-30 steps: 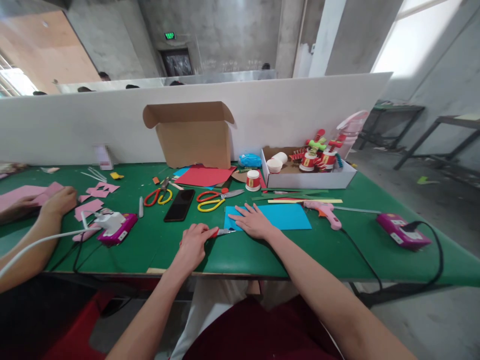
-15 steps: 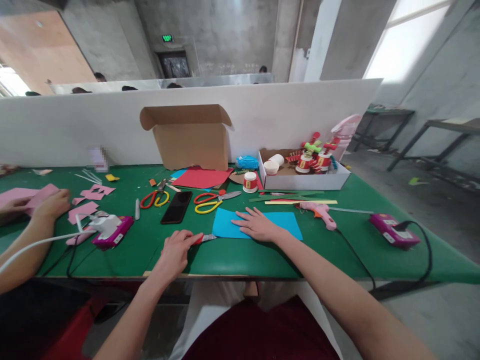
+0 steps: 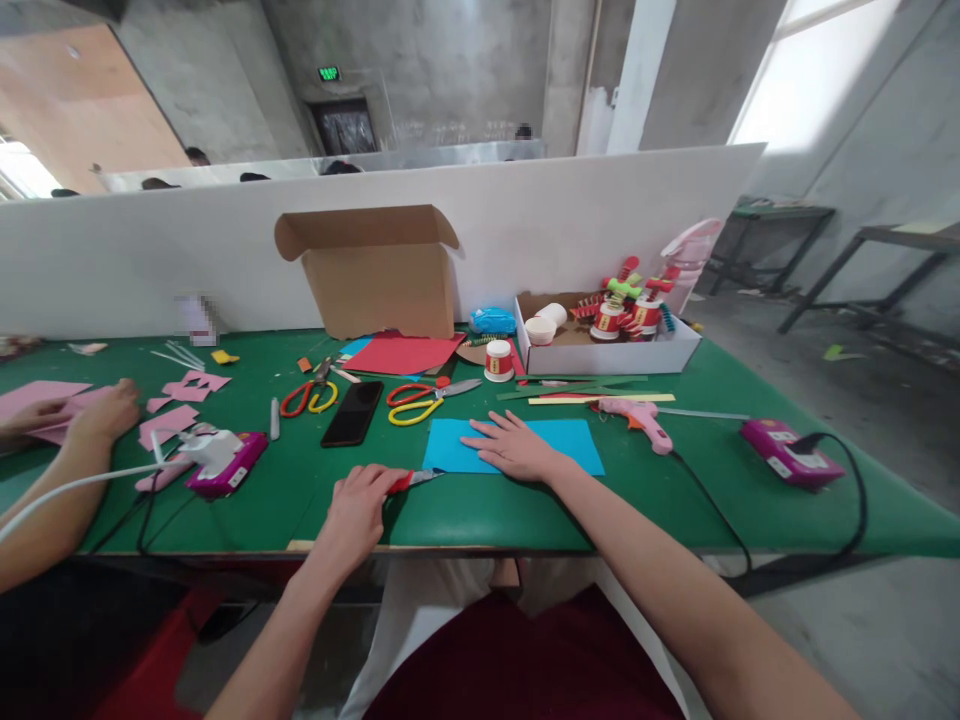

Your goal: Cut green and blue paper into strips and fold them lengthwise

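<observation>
The left hand (image 3: 360, 508) has its fingers clamped round a red-handled metal-bladed knife (image 3: 409, 481) beside the flat blue paper rectangle (image 3: 574, 440), low centre-frame; the right hand (image 3: 514, 446), fingers spread, lies on it. From here, it looks uncut.

A craft workshop, judging by the concrete wall (image 3: 465, 70), green worktable (image 3: 480, 517), scissors (image 3: 458, 388) and pink glue gun (image 3: 646, 421).

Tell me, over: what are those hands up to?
Left hand grips knife, tip by near left corner of blue sheet. Right hand spread on sheet. Scissors just beyond it.
</observation>
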Demonstrator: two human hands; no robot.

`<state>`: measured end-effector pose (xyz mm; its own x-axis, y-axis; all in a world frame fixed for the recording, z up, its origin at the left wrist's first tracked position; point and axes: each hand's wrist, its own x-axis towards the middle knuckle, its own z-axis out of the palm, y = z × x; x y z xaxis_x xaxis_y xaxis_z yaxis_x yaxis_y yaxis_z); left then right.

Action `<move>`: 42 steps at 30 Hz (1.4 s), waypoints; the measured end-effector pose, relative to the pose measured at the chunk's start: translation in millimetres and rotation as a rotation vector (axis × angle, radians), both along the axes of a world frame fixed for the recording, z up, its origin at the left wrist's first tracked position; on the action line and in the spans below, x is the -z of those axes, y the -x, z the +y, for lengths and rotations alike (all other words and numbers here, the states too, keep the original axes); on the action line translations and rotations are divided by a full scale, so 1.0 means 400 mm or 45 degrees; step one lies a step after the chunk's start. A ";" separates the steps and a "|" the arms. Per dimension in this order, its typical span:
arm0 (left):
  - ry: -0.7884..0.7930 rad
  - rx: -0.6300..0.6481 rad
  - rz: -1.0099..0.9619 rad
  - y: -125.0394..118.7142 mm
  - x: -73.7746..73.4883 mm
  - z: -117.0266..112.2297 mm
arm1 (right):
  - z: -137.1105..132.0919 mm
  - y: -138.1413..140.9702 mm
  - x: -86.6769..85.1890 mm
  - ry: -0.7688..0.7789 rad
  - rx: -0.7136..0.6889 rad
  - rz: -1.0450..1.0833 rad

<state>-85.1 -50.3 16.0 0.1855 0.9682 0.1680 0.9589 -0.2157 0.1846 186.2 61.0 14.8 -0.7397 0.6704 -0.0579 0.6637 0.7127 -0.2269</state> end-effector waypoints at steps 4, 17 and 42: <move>-0.013 -0.037 0.044 0.003 -0.006 -0.009 | 0.004 0.001 0.007 -0.004 -0.007 0.012; 0.003 -0.102 0.107 -0.013 -0.016 -0.017 | 0.001 0.002 0.006 -0.016 0.002 0.001; -0.008 0.009 -0.030 -0.031 0.020 0.012 | 0.006 0.003 0.011 -0.024 0.003 -0.013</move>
